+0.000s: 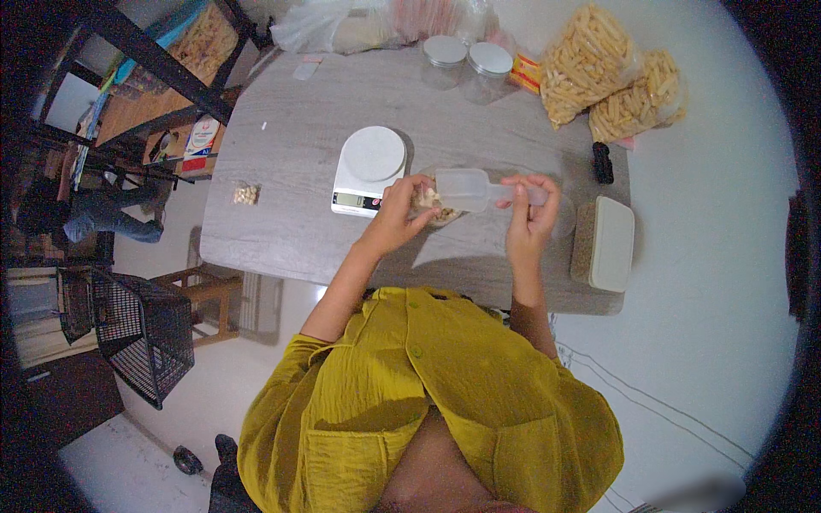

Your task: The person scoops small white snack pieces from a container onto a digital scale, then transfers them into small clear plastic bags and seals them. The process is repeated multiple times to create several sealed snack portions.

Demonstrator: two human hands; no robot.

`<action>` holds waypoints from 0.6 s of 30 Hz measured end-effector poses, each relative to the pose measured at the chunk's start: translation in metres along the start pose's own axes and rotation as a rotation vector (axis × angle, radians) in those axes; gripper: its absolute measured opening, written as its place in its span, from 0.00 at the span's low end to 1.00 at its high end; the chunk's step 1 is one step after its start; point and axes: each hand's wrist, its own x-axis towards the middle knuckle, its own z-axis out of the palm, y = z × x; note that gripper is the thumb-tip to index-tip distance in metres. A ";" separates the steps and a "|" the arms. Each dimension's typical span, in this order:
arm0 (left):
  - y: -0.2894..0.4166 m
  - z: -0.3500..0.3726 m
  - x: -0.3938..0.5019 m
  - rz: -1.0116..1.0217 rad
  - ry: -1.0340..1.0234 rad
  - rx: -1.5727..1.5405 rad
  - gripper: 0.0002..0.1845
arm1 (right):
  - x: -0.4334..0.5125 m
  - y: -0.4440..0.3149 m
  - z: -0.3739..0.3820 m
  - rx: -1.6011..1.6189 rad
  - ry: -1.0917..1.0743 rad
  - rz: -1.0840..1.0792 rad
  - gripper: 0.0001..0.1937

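My right hand (pixel 533 208) grips the handle of a translucent plastic scoop (pixel 463 190), whose bowl points left. My left hand (pixel 401 211) is at a clear plastic bag (pixel 449 217) holding pale and brown pieces, under the scoop's mouth; the fingers are curled at its edge, and their exact hold is partly hidden. A white digital kitchen scale (pixel 374 157) with a lit display lies just left of the bag, its plate bare. Farther left on the table (pixel 288 160) is a small clear packet of pale pieces (pixel 246 194).
Two lidded clear jars (pixel 444 61), a yellow-red packet (pixel 526 73) and large bags of stick snacks (pixel 587 64) stand along the far side. A white-lidded container (pixel 611 243) and a black object (pixel 602 163) lie right. A black plastic basket (pixel 144 333) and shelving (pixel 154 58) are left.
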 end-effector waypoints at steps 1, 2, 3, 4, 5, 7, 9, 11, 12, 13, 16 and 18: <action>0.000 0.000 0.000 -0.005 0.001 -0.005 0.24 | 0.000 -0.001 0.000 0.001 -0.009 0.001 0.10; 0.001 0.000 -0.001 -0.011 0.001 -0.011 0.24 | -0.001 -0.003 0.000 0.001 -0.019 0.002 0.10; 0.001 0.000 -0.001 -0.034 -0.010 -0.014 0.24 | -0.001 -0.004 -0.001 0.001 -0.028 0.004 0.10; 0.001 -0.001 -0.002 -0.057 -0.022 -0.018 0.23 | -0.001 -0.004 -0.001 0.008 0.008 0.029 0.10; 0.001 -0.001 -0.001 -0.081 -0.033 -0.022 0.23 | 0.000 -0.004 -0.001 0.015 0.044 0.054 0.10; -0.008 0.001 -0.006 -0.050 0.019 0.008 0.22 | 0.000 -0.001 -0.003 0.004 0.085 0.065 0.10; -0.012 0.003 -0.009 -0.100 0.047 -0.107 0.22 | 0.000 0.011 -0.005 -0.032 0.102 0.036 0.10; -0.012 0.003 -0.011 -0.229 0.052 -0.367 0.22 | -0.006 0.029 -0.004 -0.051 -0.011 0.040 0.10; -0.009 0.002 -0.011 -0.200 0.063 -0.365 0.23 | -0.008 0.039 -0.002 -0.063 -0.070 0.042 0.10; -0.004 -0.001 -0.011 -0.170 0.072 -0.362 0.24 | -0.011 0.047 0.000 -0.070 -0.100 0.079 0.10; -0.006 0.001 -0.015 -0.126 0.062 -0.397 0.27 | -0.017 0.072 0.007 -0.085 -0.183 0.175 0.09; -0.007 0.001 -0.017 -0.126 0.039 -0.440 0.30 | -0.017 0.079 0.010 -0.094 -0.224 0.224 0.09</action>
